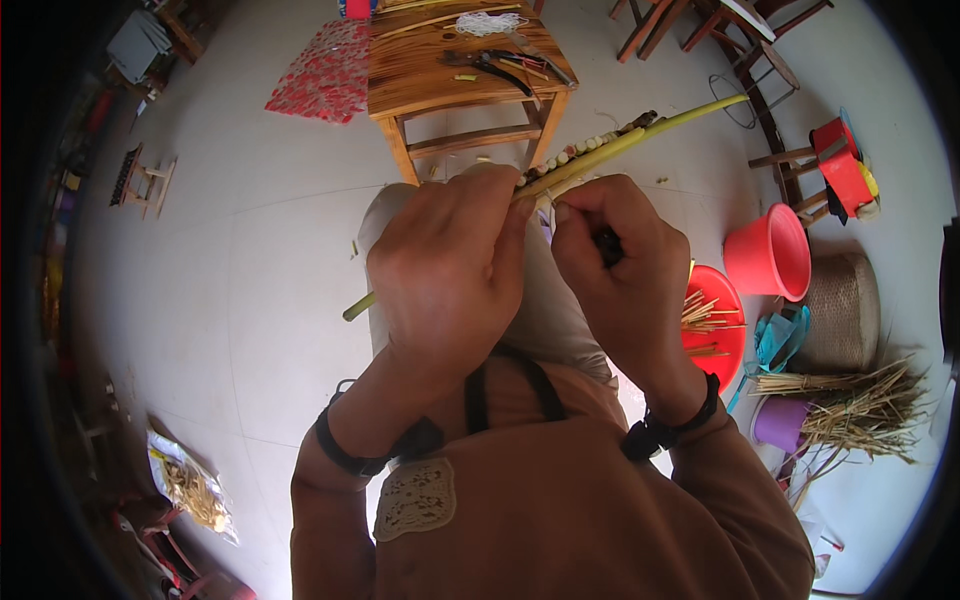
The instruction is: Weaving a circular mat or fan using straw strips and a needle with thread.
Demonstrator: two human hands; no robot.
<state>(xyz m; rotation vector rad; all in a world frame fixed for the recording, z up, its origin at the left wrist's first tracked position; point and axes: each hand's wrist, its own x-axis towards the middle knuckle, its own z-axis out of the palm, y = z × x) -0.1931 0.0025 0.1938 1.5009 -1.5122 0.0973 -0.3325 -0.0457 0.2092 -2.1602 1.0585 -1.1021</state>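
My left hand grips a long green plant stalk, whose other end comes out below the hand at lower left. Lying along the stalk is a row of short, pale cut stem pieces, with a dark end at the far right. Close under the stalk, my right hand pinches with thumb and forefinger what looks like a thin pale strand. The strand is mostly hidden by the fingers. Both hands are above my lap.
Ahead stands a wooden stool bearing pliers, a knife and white string. On the right are a red basin of cut stalks, a red bucket, a woven basket and bundled straw.
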